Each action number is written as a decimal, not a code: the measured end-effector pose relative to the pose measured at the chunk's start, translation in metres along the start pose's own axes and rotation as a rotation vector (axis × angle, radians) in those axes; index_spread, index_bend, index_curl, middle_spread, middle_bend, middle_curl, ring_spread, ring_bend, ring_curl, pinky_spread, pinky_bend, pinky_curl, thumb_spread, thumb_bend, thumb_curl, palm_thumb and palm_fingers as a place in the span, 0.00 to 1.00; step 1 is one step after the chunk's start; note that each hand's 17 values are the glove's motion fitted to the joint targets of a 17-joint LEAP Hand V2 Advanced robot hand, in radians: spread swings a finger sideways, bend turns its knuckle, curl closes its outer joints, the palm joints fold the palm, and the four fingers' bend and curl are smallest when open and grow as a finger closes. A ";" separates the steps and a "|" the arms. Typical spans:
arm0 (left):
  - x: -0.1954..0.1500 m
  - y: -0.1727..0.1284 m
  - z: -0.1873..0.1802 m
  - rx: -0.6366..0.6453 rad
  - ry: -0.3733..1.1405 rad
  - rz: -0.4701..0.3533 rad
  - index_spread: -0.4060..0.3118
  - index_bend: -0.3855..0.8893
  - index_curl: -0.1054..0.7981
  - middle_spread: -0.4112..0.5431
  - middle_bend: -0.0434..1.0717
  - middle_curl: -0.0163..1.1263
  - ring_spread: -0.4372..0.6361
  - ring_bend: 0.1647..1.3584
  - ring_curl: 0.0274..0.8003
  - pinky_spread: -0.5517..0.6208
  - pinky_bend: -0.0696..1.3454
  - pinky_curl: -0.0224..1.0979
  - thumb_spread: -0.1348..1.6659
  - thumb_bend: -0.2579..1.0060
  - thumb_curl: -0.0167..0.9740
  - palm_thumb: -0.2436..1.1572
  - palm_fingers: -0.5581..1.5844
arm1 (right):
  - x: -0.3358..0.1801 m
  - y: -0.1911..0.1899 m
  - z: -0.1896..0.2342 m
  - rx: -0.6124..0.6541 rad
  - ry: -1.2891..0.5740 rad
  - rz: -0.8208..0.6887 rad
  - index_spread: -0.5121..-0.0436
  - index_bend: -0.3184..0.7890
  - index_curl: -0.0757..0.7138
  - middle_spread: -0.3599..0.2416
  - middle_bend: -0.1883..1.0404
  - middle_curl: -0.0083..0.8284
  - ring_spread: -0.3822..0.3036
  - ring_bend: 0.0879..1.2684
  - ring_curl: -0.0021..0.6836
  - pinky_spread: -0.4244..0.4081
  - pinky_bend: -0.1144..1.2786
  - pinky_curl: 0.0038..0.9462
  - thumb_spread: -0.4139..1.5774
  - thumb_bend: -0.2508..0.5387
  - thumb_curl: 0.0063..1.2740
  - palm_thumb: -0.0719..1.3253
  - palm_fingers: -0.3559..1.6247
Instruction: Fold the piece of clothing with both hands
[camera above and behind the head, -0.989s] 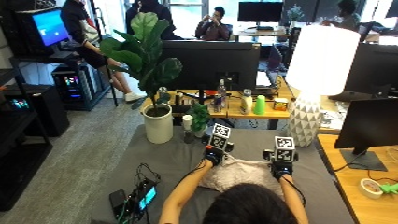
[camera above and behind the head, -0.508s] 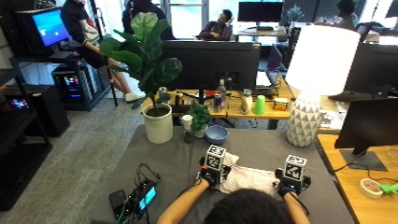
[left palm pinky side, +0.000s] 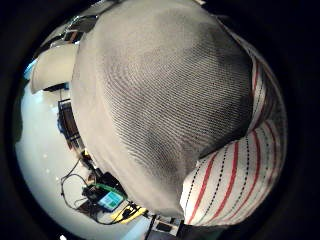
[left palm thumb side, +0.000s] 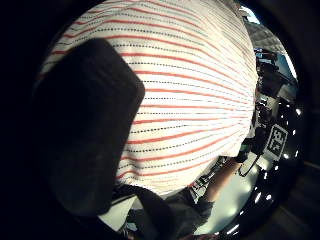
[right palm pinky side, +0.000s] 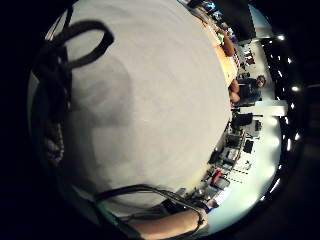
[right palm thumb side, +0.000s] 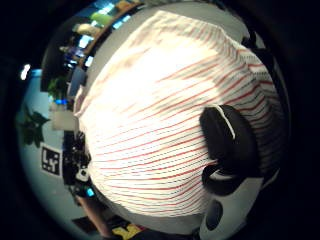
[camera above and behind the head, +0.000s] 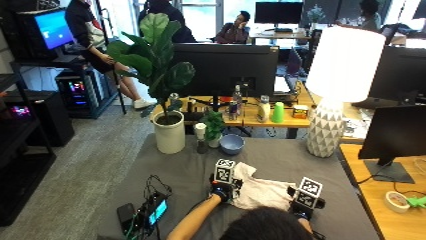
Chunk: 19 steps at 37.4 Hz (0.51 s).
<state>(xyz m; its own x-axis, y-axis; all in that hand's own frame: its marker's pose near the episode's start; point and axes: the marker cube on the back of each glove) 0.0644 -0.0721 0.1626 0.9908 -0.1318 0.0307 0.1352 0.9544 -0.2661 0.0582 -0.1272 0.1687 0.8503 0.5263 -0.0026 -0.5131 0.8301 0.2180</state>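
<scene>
A white garment with thin red stripes (camera above and behind the head: 263, 192) lies bunched on the grey table (camera above and behind the head: 178, 172) just in front of me. My left hand (camera above and behind the head: 223, 190) holds its left edge, and the left thumb side palm view shows the thumb (left palm thumb side: 85, 130) lying over the striped cloth (left palm thumb side: 195, 95). At the garment's right edge is my right hand (camera above and behind the head: 303, 202), whose thumb (right palm thumb side: 226, 142) presses down on the stripes (right palm thumb side: 150, 125). The little finger side views show the grey table (right palm pinky side: 150, 100) beside the cloth (left palm pinky side: 235, 175). My head hides the garment's near edge.
A white pot with a leafy plant (camera above and behind the head: 168, 131), a small plant (camera above and behind the head: 213, 127) and a blue bowl (camera above and behind the head: 231, 144) stand at the table's far side. A white lamp (camera above and behind the head: 326, 125) is at the far right. A phone-like device with cables (camera above and behind the head: 150, 212) lies near left.
Both hands have drawn back toward me with the garment, which is now bunched closer to the table's near edge. The hands stand a little wider apart than a second ago.
</scene>
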 end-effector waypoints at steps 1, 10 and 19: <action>-0.001 0.000 -0.002 -0.002 0.002 0.000 0.43 0.44 0.54 0.51 0.17 0.23 0.61 0.28 0.39 0.74 0.32 0.32 0.81 0.20 0.18 0.17 0.29 | -0.002 -0.004 0.003 0.015 -0.007 -0.003 0.61 0.39 0.28 0.53 0.38 0.53 0.40 0.46 0.59 0.31 0.61 0.43 0.85 0.36 0.19 0.53 0.65; -0.026 0.011 -0.060 0.130 0.028 0.018 0.44 0.44 0.54 0.53 0.18 0.22 0.60 0.32 0.38 0.71 0.32 0.32 0.81 0.20 0.19 0.20 0.34 | -0.014 -0.014 -0.026 0.001 -0.043 -0.039 0.67 0.46 0.41 0.44 0.46 0.60 0.29 0.51 0.66 0.24 0.60 0.47 0.81 0.51 0.25 0.75 0.86; -0.074 0.043 -0.139 0.361 0.065 -0.025 0.44 0.46 0.55 0.53 0.17 0.23 0.60 0.33 0.38 0.69 0.32 0.32 0.81 0.20 0.20 0.22 0.37 | -0.060 -0.005 -0.136 -0.032 -0.097 -0.119 0.67 0.44 0.48 0.39 0.49 0.63 0.24 0.60 0.71 0.20 0.63 0.50 0.78 0.50 0.26 0.81 0.87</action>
<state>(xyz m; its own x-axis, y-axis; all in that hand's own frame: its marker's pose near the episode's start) -0.0036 -0.0586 0.0147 0.9863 -0.1621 -0.0314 0.1643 0.9822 0.0911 -0.0060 -0.1375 0.0354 0.9119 0.4049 0.0677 -0.4102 0.8919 0.1904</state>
